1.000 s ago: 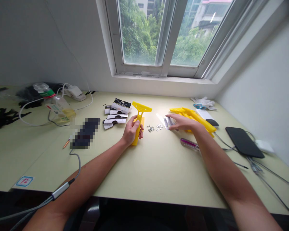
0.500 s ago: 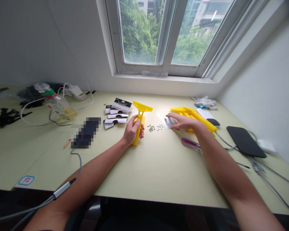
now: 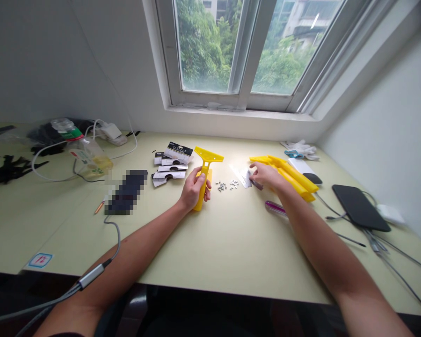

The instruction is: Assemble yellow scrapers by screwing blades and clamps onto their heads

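Observation:
My left hand (image 3: 193, 189) is wrapped round the grip of a yellow scraper handle (image 3: 206, 164), which stands upright with its wide triangular head on top. A second yellow piece shows behind its grip, partly covered by my fingers. My right hand (image 3: 264, 175) is closed in a pinch on a thin grey metal blade (image 3: 256, 183), tilted above the table. More flat metal blades (image 3: 243, 178) lie just left of those fingertips. Between my hands are a small heap of screws (image 3: 221, 186) and a group of nuts (image 3: 234, 184). Several yellow scraper handles (image 3: 294, 180) lie beyond my right wrist.
A purple screwdriver (image 3: 276, 208) lies partly under my right forearm. Black-and-white cards (image 3: 170, 164) are piled behind my left hand. A blurred phone (image 3: 126, 192) and a bottle (image 3: 87, 150) are at left; a black tablet-like device (image 3: 360, 206), cables and gloves (image 3: 301, 150) at right.
My right hand has drawn its fingers together over the blades, and a grey blade now tilts up in its pinch. The left hand keeps the scraper handle in the same place.

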Action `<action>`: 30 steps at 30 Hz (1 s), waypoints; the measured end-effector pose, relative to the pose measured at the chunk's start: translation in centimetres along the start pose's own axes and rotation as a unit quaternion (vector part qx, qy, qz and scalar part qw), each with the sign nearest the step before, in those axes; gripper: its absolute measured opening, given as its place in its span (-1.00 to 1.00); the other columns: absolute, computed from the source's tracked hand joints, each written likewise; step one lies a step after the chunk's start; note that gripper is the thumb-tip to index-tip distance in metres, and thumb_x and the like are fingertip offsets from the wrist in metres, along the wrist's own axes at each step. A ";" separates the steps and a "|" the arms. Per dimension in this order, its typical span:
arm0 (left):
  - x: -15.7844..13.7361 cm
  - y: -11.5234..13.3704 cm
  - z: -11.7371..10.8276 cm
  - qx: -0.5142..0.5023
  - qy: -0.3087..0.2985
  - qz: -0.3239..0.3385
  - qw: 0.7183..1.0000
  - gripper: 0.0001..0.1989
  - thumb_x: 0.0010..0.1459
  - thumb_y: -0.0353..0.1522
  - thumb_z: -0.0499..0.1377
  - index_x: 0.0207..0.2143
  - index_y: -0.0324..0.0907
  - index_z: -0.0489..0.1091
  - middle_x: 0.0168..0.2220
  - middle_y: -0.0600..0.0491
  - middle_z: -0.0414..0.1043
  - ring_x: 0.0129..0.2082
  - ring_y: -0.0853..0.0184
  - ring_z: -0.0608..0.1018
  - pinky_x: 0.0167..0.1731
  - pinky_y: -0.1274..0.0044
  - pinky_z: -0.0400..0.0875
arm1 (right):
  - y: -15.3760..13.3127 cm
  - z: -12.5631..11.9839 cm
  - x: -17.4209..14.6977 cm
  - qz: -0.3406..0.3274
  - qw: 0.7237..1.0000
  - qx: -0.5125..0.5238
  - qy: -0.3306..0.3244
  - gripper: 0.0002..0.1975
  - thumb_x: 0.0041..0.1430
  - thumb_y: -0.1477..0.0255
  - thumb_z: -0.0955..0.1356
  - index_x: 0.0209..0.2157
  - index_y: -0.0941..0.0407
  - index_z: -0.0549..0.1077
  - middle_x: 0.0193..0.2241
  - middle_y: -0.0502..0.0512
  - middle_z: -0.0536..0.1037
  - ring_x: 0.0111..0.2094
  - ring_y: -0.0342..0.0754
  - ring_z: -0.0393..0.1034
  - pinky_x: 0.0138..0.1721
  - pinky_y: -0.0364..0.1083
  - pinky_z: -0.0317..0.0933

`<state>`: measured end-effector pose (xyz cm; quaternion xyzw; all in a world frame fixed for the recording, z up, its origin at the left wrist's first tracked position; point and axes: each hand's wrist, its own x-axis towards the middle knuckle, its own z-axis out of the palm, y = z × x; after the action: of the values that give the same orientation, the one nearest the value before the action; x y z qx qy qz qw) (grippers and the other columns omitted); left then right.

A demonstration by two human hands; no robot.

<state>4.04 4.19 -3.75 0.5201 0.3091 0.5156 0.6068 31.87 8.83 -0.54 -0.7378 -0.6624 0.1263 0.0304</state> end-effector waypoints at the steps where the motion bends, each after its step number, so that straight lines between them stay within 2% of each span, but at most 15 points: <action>1: 0.0 0.0 0.0 0.000 -0.001 0.000 1.000 -0.62 0.22 -0.15 0.13 -0.01 -0.14 0.19 -0.48 0.17 0.38 -0.71 0.42 0.45 -0.74 0.61 0.30 | 0.0 0.0 0.0 0.007 1.000 0.004 0.001 -0.49 0.05 0.40 0.34 0.09 0.08 0.36 -0.14 0.12 0.62 -0.10 0.11 0.47 -0.11 -0.01 0.23; 9: 0.0 -0.2 -0.1 -0.004 -0.002 0.000 1.000 -0.61 0.23 -0.16 0.12 0.02 -0.13 0.18 -0.48 0.17 0.38 -0.70 0.40 0.46 -0.73 0.60 0.29 | -0.6 -0.6 -0.3 0.009 0.999 0.044 -0.018 -0.41 -0.05 0.42 0.36 0.10 0.03 0.40 -0.14 0.16 0.62 -0.06 0.22 0.46 -0.07 0.10 0.28; 11: 0.0 -0.2 -0.1 -0.003 -0.003 0.000 1.000 -0.60 0.22 -0.16 0.13 0.02 -0.13 0.17 -0.47 0.17 0.38 -0.70 0.40 0.46 -0.73 0.59 0.30 | -0.7 -0.8 -0.5 0.003 0.999 0.048 -0.024 -0.49 -0.06 0.43 0.35 0.01 0.00 0.49 -0.17 0.15 0.63 -0.07 0.22 0.46 -0.06 0.11 0.28; 14: 0.0 -0.2 -0.1 -0.001 -0.006 0.001 1.000 -0.60 0.22 -0.15 0.13 0.01 -0.14 0.18 -0.47 0.17 0.38 -0.70 0.41 0.46 -0.73 0.60 0.30 | -1.1 -1.0 -0.8 -0.002 0.998 0.049 -0.038 -0.71 -0.07 0.45 0.34 -0.26 0.01 0.60 -0.30 0.13 0.64 -0.14 0.19 0.48 -0.08 0.10 0.29; 16: 0.0 -0.1 0.0 0.001 -0.005 0.001 1.000 -0.60 0.22 -0.15 0.13 0.01 -0.14 0.18 -0.48 0.17 0.38 -0.70 0.41 0.46 -0.73 0.60 0.30 | -1.3 -1.1 -1.0 -0.002 0.998 0.051 -0.041 -0.82 -0.08 0.47 0.34 -0.42 0.06 0.59 -0.37 0.12 0.63 -0.19 0.15 0.49 -0.11 0.07 0.29; 18: -0.1 0.0 0.1 0.001 -0.003 0.001 1.000 -0.60 0.22 -0.15 0.14 0.01 -0.14 0.18 -0.48 0.17 0.38 -0.70 0.41 0.46 -0.73 0.60 0.30 | -1.5 -1.3 -1.2 -0.003 0.998 0.057 -0.035 -0.88 -0.10 0.50 0.35 -0.49 0.09 0.56 -0.43 0.10 0.62 -0.23 0.12 0.49 -0.15 0.03 0.29; 20: -0.1 0.1 0.2 0.000 0.000 -0.001 1.000 -0.59 0.21 -0.15 0.14 0.01 -0.15 0.18 -0.48 0.17 0.38 -0.70 0.41 0.46 -0.73 0.60 0.30 | -1.5 -1.8 -1.4 -0.014 0.997 0.075 -0.024 -0.90 -0.09 0.50 0.36 -0.49 0.10 0.55 -0.44 0.10 0.61 -0.27 0.07 0.49 -0.21 -0.02 0.30; 23: -0.3 0.3 0.4 0.002 0.000 -0.003 1.000 -0.58 0.21 -0.14 0.15 0.01 -0.15 0.18 -0.48 0.17 0.38 -0.71 0.42 0.45 -0.73 0.61 0.30 | -1.4 -3.1 -1.9 -0.047 0.992 0.120 0.002 -0.87 0.02 0.42 0.36 -0.37 0.11 0.55 -0.33 0.11 0.62 -0.30 0.00 0.49 -0.30 -0.08 0.30; 26: -0.6 0.4 0.7 0.006 -0.014 -0.010 1.000 -0.57 0.21 -0.13 0.15 0.02 -0.15 0.18 -0.47 0.17 0.38 -0.72 0.44 0.44 -0.75 0.62 0.28 | -1.5 -4.9 -2.9 -0.105 0.970 0.214 0.041 -0.76 0.12 0.27 0.35 -0.26 0.11 0.53 -0.30 0.11 0.62 -0.30 -0.05 0.48 -0.30 -0.09 0.33; 30: -1.1 0.4 1.2 0.026 -0.050 -0.018 0.998 -0.55 0.22 -0.11 0.15 0.06 -0.15 0.18 -0.46 0.17 0.38 -0.73 0.44 0.44 -0.78 0.63 0.26 | -2.6 -6.6 -4.9 -0.197 0.905 0.370 0.074 -0.67 -0.01 0.17 0.46 -0.30 0.14 0.55 -0.36 0.11 0.61 -0.30 -0.03 0.49 -0.23 -0.02 0.36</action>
<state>4.65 2.73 -3.24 0.5551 0.3007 0.4701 0.6168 30.40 5.08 7.07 -0.5355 -0.6957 0.2988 0.3740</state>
